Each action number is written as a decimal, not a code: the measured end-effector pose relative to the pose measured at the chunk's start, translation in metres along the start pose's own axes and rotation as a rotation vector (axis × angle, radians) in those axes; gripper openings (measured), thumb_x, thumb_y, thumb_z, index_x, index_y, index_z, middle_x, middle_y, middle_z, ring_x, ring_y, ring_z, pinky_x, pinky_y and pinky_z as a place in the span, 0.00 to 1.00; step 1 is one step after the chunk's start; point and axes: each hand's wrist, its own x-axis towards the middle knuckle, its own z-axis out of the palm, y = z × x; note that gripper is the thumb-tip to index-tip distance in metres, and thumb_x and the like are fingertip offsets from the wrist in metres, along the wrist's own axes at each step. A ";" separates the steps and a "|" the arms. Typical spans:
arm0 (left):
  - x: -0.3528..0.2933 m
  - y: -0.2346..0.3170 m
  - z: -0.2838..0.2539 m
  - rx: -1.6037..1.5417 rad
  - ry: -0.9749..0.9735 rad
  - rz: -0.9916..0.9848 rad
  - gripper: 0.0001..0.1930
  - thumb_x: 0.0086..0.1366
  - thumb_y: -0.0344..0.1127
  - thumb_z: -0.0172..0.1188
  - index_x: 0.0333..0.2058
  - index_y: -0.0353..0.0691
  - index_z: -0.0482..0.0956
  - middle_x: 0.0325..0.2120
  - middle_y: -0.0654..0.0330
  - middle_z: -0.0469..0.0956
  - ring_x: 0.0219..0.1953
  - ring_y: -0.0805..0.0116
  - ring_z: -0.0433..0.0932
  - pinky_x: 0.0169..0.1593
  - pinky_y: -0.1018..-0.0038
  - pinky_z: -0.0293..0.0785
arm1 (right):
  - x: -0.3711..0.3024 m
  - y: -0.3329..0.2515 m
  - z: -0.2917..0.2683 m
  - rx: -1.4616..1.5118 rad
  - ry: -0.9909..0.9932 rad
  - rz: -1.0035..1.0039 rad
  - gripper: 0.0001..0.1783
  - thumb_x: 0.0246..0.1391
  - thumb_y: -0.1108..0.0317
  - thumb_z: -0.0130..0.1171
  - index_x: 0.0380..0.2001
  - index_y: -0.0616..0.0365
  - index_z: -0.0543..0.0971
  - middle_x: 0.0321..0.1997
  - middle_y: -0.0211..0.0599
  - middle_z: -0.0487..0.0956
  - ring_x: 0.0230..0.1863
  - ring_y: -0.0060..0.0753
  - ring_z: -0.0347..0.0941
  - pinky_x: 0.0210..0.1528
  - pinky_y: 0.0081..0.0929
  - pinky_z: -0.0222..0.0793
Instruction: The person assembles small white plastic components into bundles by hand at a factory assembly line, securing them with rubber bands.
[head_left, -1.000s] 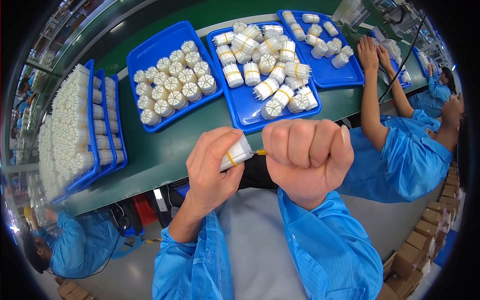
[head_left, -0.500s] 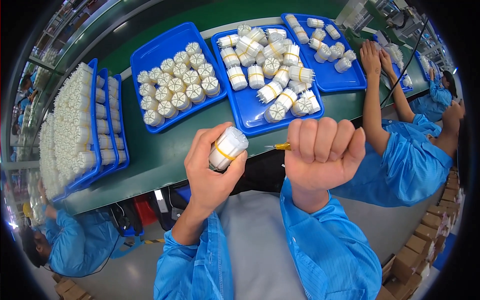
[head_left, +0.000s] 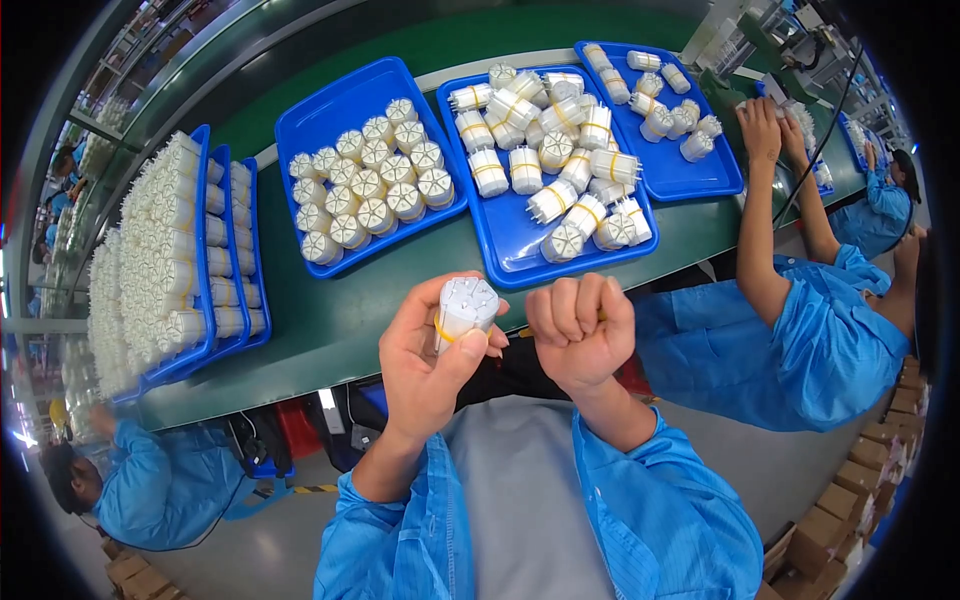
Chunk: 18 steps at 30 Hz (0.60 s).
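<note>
My left hand is closed around a white cylindrical part with a yellow band. Its end face, marked with thin dark lines, is tilted up toward me. Just to the right, my right hand is curled into a fist, with its knuckles up and close to the part. A thin yellow-handled tool juts from that fist toward the part; most of it is hidden by the fingers. Beyond my hands, a blue tray carries a loose heap of similar banded parts. Another blue tray to its left has them standing in rows.
Stacked blue trays full of white parts stand at the left on the green bench. A third blue tray lies at the right, beside a co-worker's forearms. Cardboard boxes line the floor at lower right.
My right hand has moved left and down, bringing the tool up beside the part. The part now sits more upright in my left hand. The view has shifted slightly.
</note>
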 end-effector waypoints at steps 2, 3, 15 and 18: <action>0.001 -0.001 -0.001 -0.029 -0.013 -0.020 0.22 0.62 0.32 0.57 0.52 0.28 0.66 0.40 0.48 0.77 0.35 0.68 0.79 0.38 0.73 0.78 | -0.002 0.008 -0.006 -0.012 0.059 0.021 0.25 0.67 0.59 0.35 0.13 0.52 0.57 0.11 0.26 0.57 0.12 0.20 0.45 0.17 0.22 0.45; 0.001 -0.002 -0.001 -0.060 -0.026 -0.041 0.22 0.63 0.34 0.56 0.53 0.28 0.65 0.41 0.47 0.77 0.34 0.68 0.79 0.37 0.73 0.78 | -0.003 0.011 -0.009 -0.011 0.060 0.019 0.25 0.67 0.59 0.35 0.13 0.52 0.57 0.11 0.26 0.57 0.12 0.20 0.45 0.17 0.22 0.45; 0.006 0.001 -0.004 -0.371 -0.144 -0.154 0.27 0.67 0.46 0.49 0.55 0.30 0.60 0.42 0.43 0.74 0.29 0.65 0.77 0.30 0.73 0.73 | -0.006 0.037 -0.039 -0.089 0.089 0.147 0.26 0.66 0.60 0.39 0.12 0.53 0.56 0.11 0.27 0.55 0.13 0.20 0.45 0.17 0.22 0.44; 0.004 -0.005 -0.005 -0.444 -0.168 -0.116 0.28 0.67 0.48 0.50 0.56 0.31 0.60 0.42 0.48 0.71 0.29 0.68 0.74 0.27 0.76 0.70 | -0.006 0.041 -0.044 -0.103 0.103 0.177 0.26 0.66 0.59 0.39 0.12 0.53 0.56 0.11 0.27 0.55 0.13 0.20 0.44 0.17 0.22 0.44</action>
